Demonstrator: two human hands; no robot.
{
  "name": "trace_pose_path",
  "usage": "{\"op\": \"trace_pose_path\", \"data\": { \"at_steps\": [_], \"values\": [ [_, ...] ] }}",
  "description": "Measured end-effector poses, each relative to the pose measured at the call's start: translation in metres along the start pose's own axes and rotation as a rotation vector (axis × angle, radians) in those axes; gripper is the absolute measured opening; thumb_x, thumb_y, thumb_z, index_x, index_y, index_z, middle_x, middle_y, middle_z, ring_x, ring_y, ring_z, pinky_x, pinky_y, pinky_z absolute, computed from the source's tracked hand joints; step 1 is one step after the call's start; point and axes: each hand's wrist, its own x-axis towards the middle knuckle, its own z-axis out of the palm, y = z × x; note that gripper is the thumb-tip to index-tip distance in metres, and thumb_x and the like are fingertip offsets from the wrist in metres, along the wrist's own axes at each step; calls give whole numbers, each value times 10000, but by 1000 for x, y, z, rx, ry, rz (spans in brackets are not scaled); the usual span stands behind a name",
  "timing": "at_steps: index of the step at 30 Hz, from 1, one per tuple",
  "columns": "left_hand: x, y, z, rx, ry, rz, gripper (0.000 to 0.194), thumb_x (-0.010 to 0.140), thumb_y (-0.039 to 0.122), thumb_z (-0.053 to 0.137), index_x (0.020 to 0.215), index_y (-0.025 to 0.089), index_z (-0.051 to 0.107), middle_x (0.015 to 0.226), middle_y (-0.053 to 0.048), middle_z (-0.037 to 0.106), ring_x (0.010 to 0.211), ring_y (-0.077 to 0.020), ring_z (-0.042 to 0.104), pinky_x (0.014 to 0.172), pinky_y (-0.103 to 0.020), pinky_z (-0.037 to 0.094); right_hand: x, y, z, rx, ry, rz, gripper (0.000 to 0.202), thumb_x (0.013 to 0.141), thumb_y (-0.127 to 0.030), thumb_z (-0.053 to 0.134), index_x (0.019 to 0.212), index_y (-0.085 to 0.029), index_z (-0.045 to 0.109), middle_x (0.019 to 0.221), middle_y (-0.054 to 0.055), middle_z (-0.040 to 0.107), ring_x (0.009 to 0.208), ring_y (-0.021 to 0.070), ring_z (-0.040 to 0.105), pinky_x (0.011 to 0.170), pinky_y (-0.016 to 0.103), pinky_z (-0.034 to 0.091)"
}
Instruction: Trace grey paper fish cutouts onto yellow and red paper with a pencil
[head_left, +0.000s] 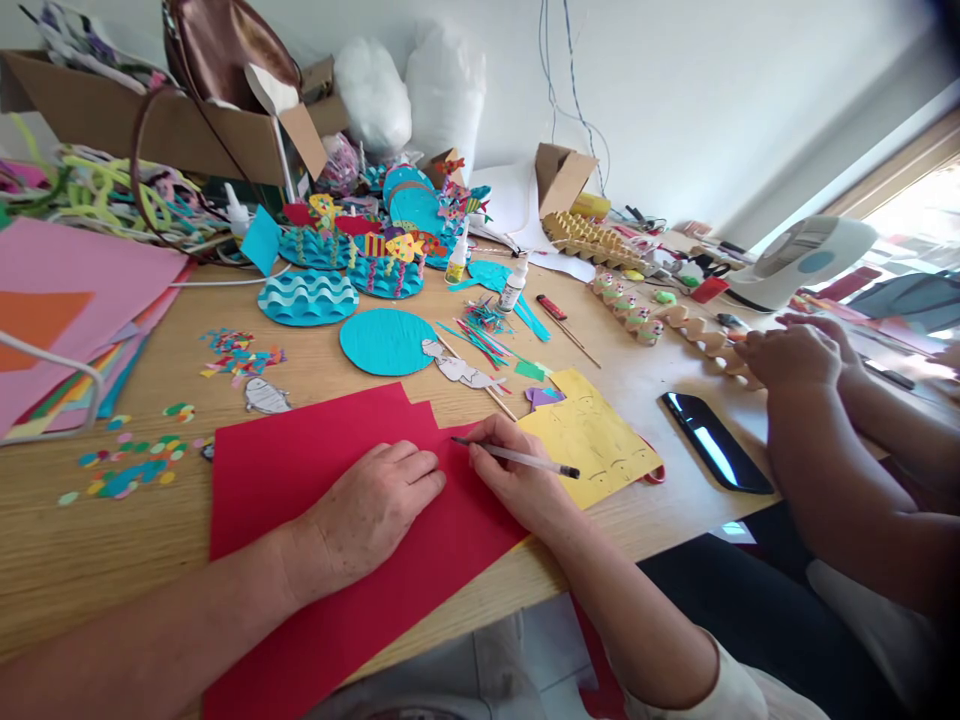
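Observation:
A large sheet of red paper [292,490] with a notched far edge lies before me on the table. My left hand [375,510] rests on it, palm down and open. In my right hand [521,490] is a clear pen with a black end [536,460], its tip at the red sheet near the notch. Yellow paper with drawn lines [600,440] lies to the right, partly beside my right hand. Beyond the red sheet are a grey paper fish [266,396], another fish-shaped cutout [461,368] and a blue disc [386,341].
A co-worker's hands [795,355] are at the right, by egg-carton strips [705,345] and a phone [716,442]. Glue bottles [513,285], blue wave pieces [309,298] and confetti [135,465] lie around. Coloured paper [75,300] is stacked at left; a cardboard box [150,120] stands behind.

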Motion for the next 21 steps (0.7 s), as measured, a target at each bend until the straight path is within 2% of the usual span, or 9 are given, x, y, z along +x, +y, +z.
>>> {"op": "trace_pose_path", "data": {
  "at_steps": [13,21],
  "values": [
    [1,-1,2,19,9,9,255,896,63,413,1009,161,620,1008,-60,616,857,-221,521,734,-359,441,-1,-2,-2,20,7,-13,87,732,-140,476,674,-205,470,531,-67,424,503,103,375,501,231,274],
    [-1,-3,5,27,51,25,253,914,74,402,1017,164,616,997,-59,609,858,-207,518,739,-347,432,-3,-3,-7,114,-17,-10,102,701,-126,456,636,-205,454,536,-60,432,514,102,369,490,229,276]
  ]
}}
